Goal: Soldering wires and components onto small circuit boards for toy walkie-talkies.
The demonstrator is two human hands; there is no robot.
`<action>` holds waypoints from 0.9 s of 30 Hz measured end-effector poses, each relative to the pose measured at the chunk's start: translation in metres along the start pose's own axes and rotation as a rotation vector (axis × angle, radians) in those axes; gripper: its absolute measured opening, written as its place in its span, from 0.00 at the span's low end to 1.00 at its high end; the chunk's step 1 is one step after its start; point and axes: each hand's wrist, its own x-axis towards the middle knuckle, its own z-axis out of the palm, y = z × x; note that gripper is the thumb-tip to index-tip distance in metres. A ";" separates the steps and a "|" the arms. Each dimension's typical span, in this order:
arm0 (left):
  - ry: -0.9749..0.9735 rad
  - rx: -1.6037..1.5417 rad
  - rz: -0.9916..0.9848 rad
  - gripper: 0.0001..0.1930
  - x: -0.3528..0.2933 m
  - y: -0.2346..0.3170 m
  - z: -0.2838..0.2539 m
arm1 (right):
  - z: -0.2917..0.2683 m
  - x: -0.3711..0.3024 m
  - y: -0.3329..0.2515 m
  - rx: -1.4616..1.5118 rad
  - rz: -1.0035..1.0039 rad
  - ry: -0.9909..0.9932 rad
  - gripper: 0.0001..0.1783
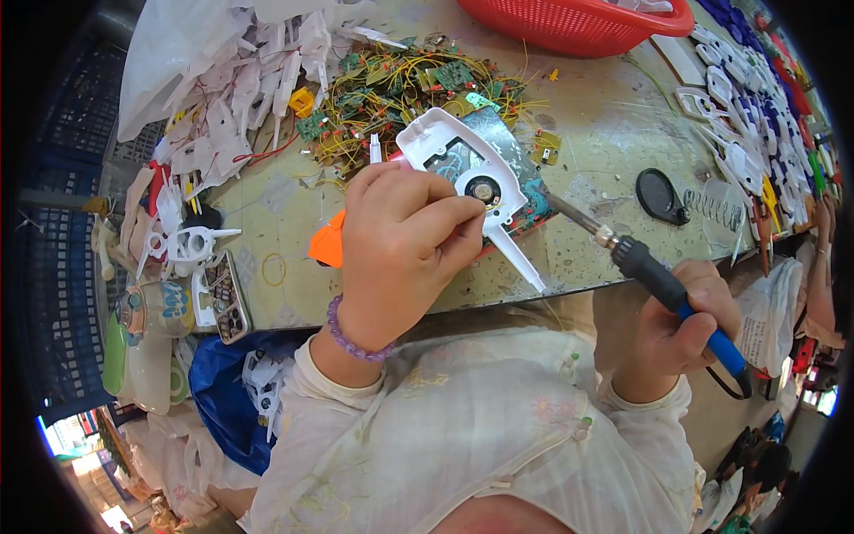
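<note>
My right hand (692,318) grips a soldering iron (654,276) by its blue and black handle. The iron's metal tip points up and left, close to the edge of a dark, worn flat block (534,182), apart from the housing. On that block lies a white plastic housing (504,169) with a narrow stem. A small round speaker (482,190) sits in the housing. My left hand (405,222) lies over the housing's near side, thumb and forefinger pinched together beside the speaker. Whatever they hold is hidden by the fingers.
Behind lies a heap of green circuit boards (356,107) with yellow wires. White plastic parts (222,125) pile up at the left; more housings (738,165) line the right. A red basket (569,28) stands at the back. A black oval part (660,196) lies near a coiled spring (712,209).
</note>
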 end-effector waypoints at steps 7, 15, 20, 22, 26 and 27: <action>-0.039 0.033 -0.006 0.04 0.001 0.003 0.006 | 0.002 0.009 0.003 0.083 -0.030 -0.213 0.10; -0.102 0.101 -0.006 0.04 0.004 0.009 -0.002 | 0.004 0.014 0.001 0.082 -0.028 -0.256 0.10; -0.136 0.101 -0.023 0.03 0.006 0.010 -0.004 | 0.007 0.014 -0.001 0.094 -0.024 -0.251 0.10; -0.157 0.098 -0.037 0.03 0.006 0.010 -0.005 | 0.007 0.014 0.000 0.098 -0.025 -0.250 0.10; -0.178 0.088 -0.042 0.03 0.007 0.010 -0.007 | 0.007 0.014 -0.001 0.093 -0.012 -0.261 0.10; -0.168 0.084 -0.022 0.03 0.007 0.009 -0.006 | 0.006 0.015 -0.001 0.094 -0.014 -0.258 0.10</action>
